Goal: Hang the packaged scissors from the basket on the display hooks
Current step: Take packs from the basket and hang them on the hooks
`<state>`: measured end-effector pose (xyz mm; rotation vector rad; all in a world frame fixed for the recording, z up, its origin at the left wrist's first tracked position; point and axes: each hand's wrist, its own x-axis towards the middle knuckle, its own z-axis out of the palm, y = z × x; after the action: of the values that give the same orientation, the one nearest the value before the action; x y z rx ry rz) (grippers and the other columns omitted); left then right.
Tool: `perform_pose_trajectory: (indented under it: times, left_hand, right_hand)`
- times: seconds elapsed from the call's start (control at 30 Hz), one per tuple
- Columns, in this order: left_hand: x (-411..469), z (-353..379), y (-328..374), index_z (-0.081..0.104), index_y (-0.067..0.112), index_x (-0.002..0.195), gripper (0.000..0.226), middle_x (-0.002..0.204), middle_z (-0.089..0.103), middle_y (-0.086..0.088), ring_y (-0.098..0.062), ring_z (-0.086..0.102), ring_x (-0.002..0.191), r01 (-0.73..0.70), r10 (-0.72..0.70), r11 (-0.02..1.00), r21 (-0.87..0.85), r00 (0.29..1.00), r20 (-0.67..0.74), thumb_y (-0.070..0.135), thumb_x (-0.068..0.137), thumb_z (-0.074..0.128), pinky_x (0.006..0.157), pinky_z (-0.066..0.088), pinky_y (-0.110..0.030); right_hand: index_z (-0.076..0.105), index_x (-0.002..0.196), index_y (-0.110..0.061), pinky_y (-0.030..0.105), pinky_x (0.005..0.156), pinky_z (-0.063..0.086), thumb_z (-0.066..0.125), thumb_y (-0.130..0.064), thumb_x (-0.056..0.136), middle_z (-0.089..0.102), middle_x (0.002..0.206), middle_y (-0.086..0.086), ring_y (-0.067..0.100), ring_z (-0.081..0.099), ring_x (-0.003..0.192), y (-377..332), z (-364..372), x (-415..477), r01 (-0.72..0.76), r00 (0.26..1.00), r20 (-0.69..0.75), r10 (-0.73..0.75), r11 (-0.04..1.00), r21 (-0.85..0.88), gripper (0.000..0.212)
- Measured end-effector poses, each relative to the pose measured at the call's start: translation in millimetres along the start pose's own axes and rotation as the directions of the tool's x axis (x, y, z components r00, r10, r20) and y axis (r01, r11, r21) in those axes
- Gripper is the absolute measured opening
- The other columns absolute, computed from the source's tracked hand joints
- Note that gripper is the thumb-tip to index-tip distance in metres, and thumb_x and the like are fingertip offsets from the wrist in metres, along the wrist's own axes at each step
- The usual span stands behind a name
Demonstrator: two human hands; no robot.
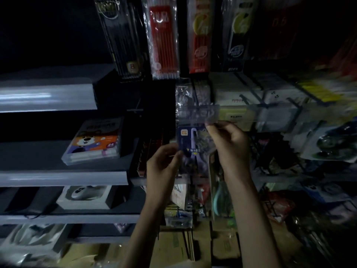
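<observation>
Dim aisle, light poor. We note the packaged scissors (pixel 188 141) held upright between both hands, in front of the display rack. It is a dark-blue card with a pale purple pair of scissors under clear plastic.

The left hand (pixel 164 163) sits low and to the left of the pack. Its thumb and fingers pinch the pack's lower left edge. The right hand (pixel 229 146) is higher, at the pack's upper right corner, fingers curled in and gripping the top edge there. So the pack spans the gap between the two hands, its lower part partly hidden behind the left fingers.

The pack's top edge lies just beneath a clear label strip (pixel 199 114) that fronts the rack. We cannot tell whether the hang hole is on a hook; that spot is blurred and dark.

Above hang red pencil packs (pixel 164 39). To the left, a marker box (pixel 94 142) lies on a grey shelf (pixel 63 176). Cardboard cartons (pixel 173 246) sit below the forearms.
</observation>
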<state>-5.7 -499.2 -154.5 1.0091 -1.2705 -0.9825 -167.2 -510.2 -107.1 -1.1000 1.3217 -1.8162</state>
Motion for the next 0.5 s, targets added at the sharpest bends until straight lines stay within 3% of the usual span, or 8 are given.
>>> perform_pose_trajectory:
  times: [0.1,0.2,0.43,0.5]
  left_hand:
    - [0,-1,-1,0.076,0.017,0.106,0.016,0.098,0.08,-0.002,-0.019,0.076,0.091,-0.012,0.012,1.0,0.023,1.0,-0.021,0.006,0.1,0.067,0.078,0.059,-0.028]
    - [-1,0,0,0.076,0.014,0.106,0.014,0.096,0.08,-0.002,-0.019,0.077,0.09,0.011,-0.011,1.0,-0.011,0.999,-0.053,0.005,0.097,0.07,0.077,0.06,-0.028]
    - [-5,3,-5,0.074,0.009,0.099,0.007,0.091,0.079,-0.003,-0.014,0.076,0.084,0.054,-0.057,0.998,-0.033,0.995,-0.086,0.006,0.093,0.074,0.072,0.057,-0.019]
    - [-6,2,-11,0.075,0.012,0.099,0.007,0.092,0.079,-0.001,-0.014,0.076,0.086,0.051,-0.05,0.999,0.01,0.995,-0.081,0.007,0.094,0.075,0.073,0.057,-0.02]
  right_hand:
    - [0.076,0.1,-0.01,0.011,0.065,0.047,0.074,-0.022,0.095,0.076,0.087,-0.004,-0.001,0.069,0.077,3,-4,-5,-0.021,0.999,0.043,0.023,0.999,-0.045,0.013]
    - [0.073,0.106,-0.022,0.009,0.065,0.049,0.077,-0.027,0.092,0.076,0.094,-0.009,-0.007,0.069,0.081,15,-10,-13,-0.1,0.993,0.057,0.107,0.989,-0.107,0.015]
    - [0.072,0.095,-0.024,0.007,0.062,0.047,0.075,-0.014,0.092,0.074,0.077,-0.022,-0.011,0.067,0.073,36,-25,-43,-0.099,0.988,0.099,0.118,0.979,-0.178,0.011]
    - [0.071,0.095,-0.02,0.007,0.06,0.047,0.074,-0.015,0.093,0.075,0.079,-0.016,-0.008,0.068,0.072,39,-25,-48,-0.104,0.989,0.088,0.121,0.978,-0.178,0.006]
